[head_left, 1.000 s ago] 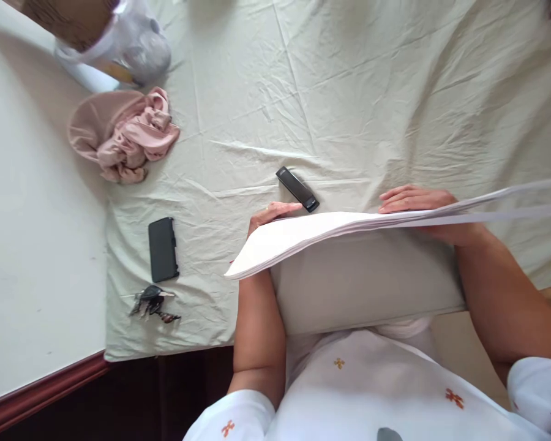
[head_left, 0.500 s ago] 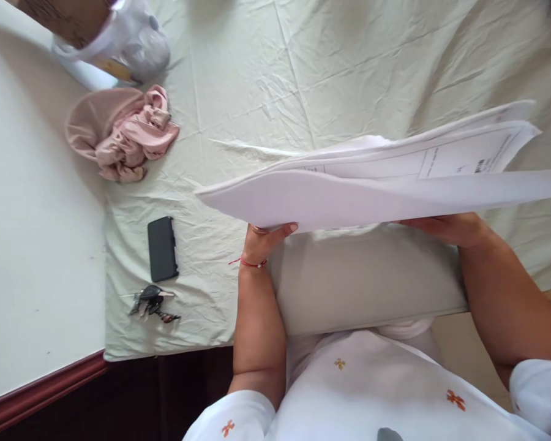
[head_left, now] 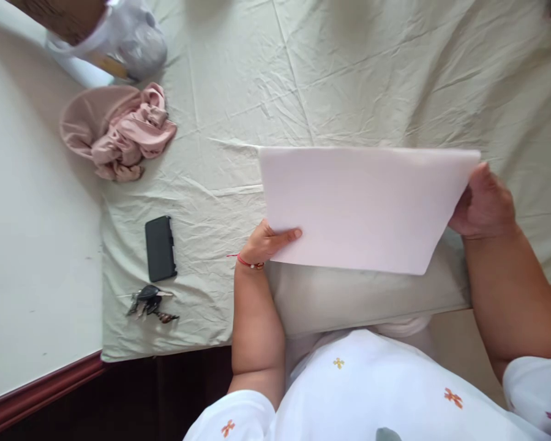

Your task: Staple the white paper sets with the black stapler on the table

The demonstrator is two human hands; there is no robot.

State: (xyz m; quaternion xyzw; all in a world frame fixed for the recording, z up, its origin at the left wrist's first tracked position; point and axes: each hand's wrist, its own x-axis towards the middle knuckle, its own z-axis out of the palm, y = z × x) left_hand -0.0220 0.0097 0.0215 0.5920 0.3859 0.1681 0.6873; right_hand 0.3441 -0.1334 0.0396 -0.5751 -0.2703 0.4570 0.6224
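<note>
I hold a stack of white paper sheets [head_left: 362,205] upright over the bed, its blank back facing me. My left hand [head_left: 269,242], with a red thread bracelet at the wrist, grips the stack's lower left corner. My right hand [head_left: 484,205] grips its right edge. A pale cushion [head_left: 362,300] lies under the stack on my lap. The small black device seen earlier is hidden behind the paper.
A pale green sheet [head_left: 349,79] covers the bed. A black phone [head_left: 160,248] and a bunch of keys [head_left: 149,303] lie to the left. A crumpled pink cloth [head_left: 119,131] and a plastic bag [head_left: 128,37] sit further back. The wall [head_left: 32,233] is at the left.
The paper stack was lifted from lying flat and turned upright, so its blank face points at me. My right hand shifted to its right edge, and the black device became hidden.
</note>
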